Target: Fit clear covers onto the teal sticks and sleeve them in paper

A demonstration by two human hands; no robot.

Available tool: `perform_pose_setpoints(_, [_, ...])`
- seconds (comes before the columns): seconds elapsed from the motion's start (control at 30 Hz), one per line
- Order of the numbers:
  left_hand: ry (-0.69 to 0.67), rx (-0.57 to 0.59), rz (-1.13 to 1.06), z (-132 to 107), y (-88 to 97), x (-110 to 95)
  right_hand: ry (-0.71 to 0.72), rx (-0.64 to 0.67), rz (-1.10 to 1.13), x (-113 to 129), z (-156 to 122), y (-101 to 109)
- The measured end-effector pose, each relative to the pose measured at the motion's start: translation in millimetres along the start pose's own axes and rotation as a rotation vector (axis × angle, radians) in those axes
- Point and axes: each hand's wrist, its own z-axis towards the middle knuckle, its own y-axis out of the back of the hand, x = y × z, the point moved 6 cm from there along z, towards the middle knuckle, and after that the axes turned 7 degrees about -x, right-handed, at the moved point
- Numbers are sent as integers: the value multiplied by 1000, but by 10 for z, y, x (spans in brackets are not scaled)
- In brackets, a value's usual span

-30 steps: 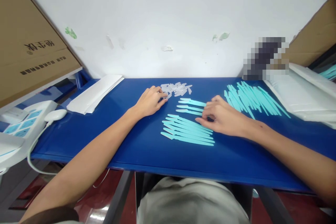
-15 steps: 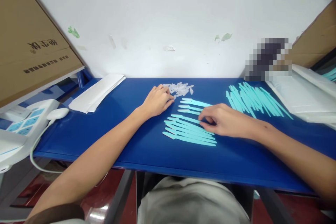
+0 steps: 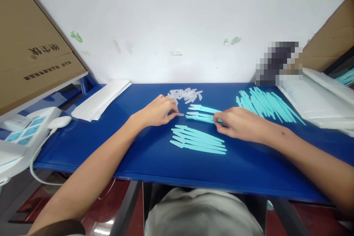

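My left hand (image 3: 159,111) pinches a small clear blade cap (image 3: 181,114) between thumb and fingertips. Just right of it, my right hand (image 3: 240,123) is closed on the handle of a turquoise eyebrow razor (image 3: 197,118), whose blade end points left at the cap with a small gap between. Two more razors (image 3: 204,108) lie right behind the held one, partly covered by my right fingers. Nearer me, several razors (image 3: 200,143) lie fanned in a row. Behind my left hand is a loose heap of clear caps (image 3: 184,94).
A pile of turquoise razors (image 3: 268,105) lies at the right, beside white packaging (image 3: 320,103). White paper sheets (image 3: 101,99) lie on the blue table (image 3: 138,155) at the left. A power strip (image 3: 30,129) with a white plug and cable stands by a cardboard box (image 3: 35,40).
My left hand has come from the heap toward me, bringing a cap. My right hand has lifted a razor from the front row and moved it slightly away from me, toward the back ones.
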Motion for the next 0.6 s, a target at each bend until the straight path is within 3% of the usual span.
perform_pose_setpoints(0.27, [7,23,-287,2,-8,9,64,-95,70,55,-17,101])
perform_pose_setpoints(0.6, [24,22,-282,10,-22,13,35,-64,-2,12,-26,114])
